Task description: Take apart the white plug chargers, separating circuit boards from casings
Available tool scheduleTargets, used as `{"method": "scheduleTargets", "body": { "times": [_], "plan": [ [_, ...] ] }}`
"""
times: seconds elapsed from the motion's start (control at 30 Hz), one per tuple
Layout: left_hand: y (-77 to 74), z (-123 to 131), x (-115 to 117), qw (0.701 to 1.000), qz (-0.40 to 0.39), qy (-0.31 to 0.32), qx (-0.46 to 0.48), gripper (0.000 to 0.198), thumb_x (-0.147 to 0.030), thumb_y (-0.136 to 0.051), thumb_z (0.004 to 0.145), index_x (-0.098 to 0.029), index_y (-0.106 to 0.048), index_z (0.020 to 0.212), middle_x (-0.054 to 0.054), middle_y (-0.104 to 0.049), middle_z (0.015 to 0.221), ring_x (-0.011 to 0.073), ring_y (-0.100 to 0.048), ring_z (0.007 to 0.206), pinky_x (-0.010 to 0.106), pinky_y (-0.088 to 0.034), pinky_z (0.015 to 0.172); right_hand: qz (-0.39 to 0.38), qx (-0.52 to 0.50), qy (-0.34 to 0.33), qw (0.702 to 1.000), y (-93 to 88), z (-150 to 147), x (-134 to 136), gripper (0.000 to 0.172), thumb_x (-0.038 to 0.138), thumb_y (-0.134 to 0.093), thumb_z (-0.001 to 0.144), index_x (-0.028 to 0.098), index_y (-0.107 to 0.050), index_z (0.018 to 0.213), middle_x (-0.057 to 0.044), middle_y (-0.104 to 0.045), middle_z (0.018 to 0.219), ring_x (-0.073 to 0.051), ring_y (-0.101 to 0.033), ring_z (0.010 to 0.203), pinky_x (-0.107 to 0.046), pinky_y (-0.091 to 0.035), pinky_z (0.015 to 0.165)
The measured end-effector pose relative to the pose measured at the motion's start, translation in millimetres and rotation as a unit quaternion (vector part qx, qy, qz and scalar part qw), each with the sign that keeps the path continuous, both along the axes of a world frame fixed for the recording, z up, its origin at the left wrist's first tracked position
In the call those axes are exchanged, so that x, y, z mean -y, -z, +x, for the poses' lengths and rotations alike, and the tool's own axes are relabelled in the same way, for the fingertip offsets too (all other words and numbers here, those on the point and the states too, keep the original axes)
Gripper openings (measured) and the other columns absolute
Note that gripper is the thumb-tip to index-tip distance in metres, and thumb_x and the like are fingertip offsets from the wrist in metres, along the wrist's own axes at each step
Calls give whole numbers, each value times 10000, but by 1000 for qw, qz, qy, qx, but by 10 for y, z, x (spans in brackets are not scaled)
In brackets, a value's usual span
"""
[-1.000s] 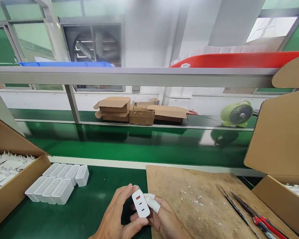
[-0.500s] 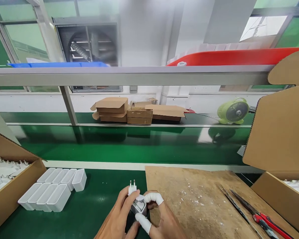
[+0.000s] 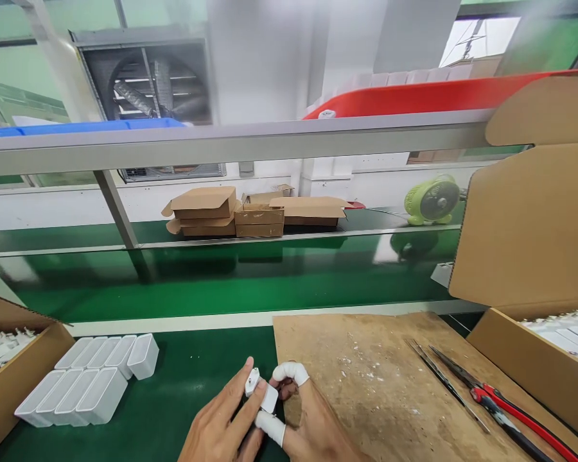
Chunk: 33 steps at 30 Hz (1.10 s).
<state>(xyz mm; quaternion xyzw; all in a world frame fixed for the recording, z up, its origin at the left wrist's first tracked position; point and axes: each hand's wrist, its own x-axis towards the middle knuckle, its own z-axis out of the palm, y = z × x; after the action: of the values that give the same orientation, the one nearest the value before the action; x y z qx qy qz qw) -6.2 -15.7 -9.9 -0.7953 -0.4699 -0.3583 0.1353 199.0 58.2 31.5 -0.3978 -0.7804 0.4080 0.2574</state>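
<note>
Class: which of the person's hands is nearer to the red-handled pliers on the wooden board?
Right. The right hand is beside the board, closer to the red-handled pliers; the left hand lies farther away.

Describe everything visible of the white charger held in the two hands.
The white charger is a small plug-in adapter with a glossy plastic-looking body, mostly hidden by fingers. A rounded plug end juts up-left; its pins cannot be made out. It is held tilted, just above the green mat, beside the wooden board's left edge. The left hand grips it from the left; the right hand, with white finger cots on thumb and forefinger, pinches it from the right.
</note>
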Motion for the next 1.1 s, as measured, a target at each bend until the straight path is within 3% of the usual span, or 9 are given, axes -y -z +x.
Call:
{"method": "scheduleTargets", "body": {
  "times": [0.2,0.37,0.47,0.6,0.8,0.87,0.93,1.0,1.1],
  "plan": [
    [109,63,5,999,-27,-37,26,558,-148,-552,1059,-154,-462,1609,282,-538,1619,349,-670,1394,362,-652,1062,-8,4,1,1000,-25,15,17,392,366,-708,870,248,-570,1217,-77,-712,1159,-296,-671,1126,-468,-518,1035],
    [19,125,-25,997,-53,-41,27,513,-177,-566,1037,-137,-485,1542,287,-545,1609,339,-658,1411,372,-641,1078,19,-42,-31,998,-122,23,-37,292,392,-729,932,246,-635,1168,-48,-724,1141,-247,-677,1070,-385,-535,981],
    [-83,115,-29,993,-55,-40,95,423,-177,-552,1032,-164,-546,1455,255,-575,1571,316,-657,1417,395,-627,1113,66,-87,-43,993,-288,72,-123,243,469,-644,1031,234,-693,1071,-42,-735,1076,-212,-690,981,-345,-550,919],
    [-132,-56,-27,987,-52,-57,141,380,-168,-526,1043,-212,-604,1413,211,-555,1543,310,-716,1311,451,-663,1056,83,-69,-25,994,-627,357,-145,273,491,-685,1015,245,-782,1083,-45,-768,1053,-213,-692,926,-351,-545,882],
    [-315,-144,75,989,8,-82,122,377,-208,-636,1052,-196,-609,1429,213,-510,1565,413,-598,1390,623,-612,1084,33,161,-97,982,-1132,1092,295,162,374,-690,998,307,-828,1051,-20,-782,940,-212,-707,824,-321,-525,777],
    [-421,-61,155,990,51,-57,122,361,-155,-674,1030,-184,-626,1387,199,-569,1482,378,-637,1320,564,-621,1071,-8,239,-106,965,-1126,1283,489,84,296,-783,897,303,-822,971,-5,-769,880,-197,-674,747,-293,-473,681],
    [-483,45,236,992,60,-16,112,320,-119,-668,1029,-176,-646,1344,189,-598,1431,345,-658,1284,495,-629,1056,-14,300,-103,948,-1024,1412,651,143,147,-803,763,274,-772,820,17,-727,781,-168,-594,646,-283,-371,593],
    [-482,149,302,994,37,37,93,278,-114,-636,1047,-170,-660,1318,189,-617,1414,330,-664,1291,455,-632,1055,13,335,-105,936,-889,1474,760,223,19,-698,670,234,-644,680,31,-677,713,-144,-508,582,-291,-281,560],
    [-411,280,342,990,-8,127,59,267,-163,-585,1086,-183,-663,1340,176,-680,1380,315,-697,1276,422,-651,1043,45,332,-128,933,-764,1460,815,234,-2,-599,649,223,-534,664,29,-657,704,-147,-496,582,-291,-279,571]
  ]
}}
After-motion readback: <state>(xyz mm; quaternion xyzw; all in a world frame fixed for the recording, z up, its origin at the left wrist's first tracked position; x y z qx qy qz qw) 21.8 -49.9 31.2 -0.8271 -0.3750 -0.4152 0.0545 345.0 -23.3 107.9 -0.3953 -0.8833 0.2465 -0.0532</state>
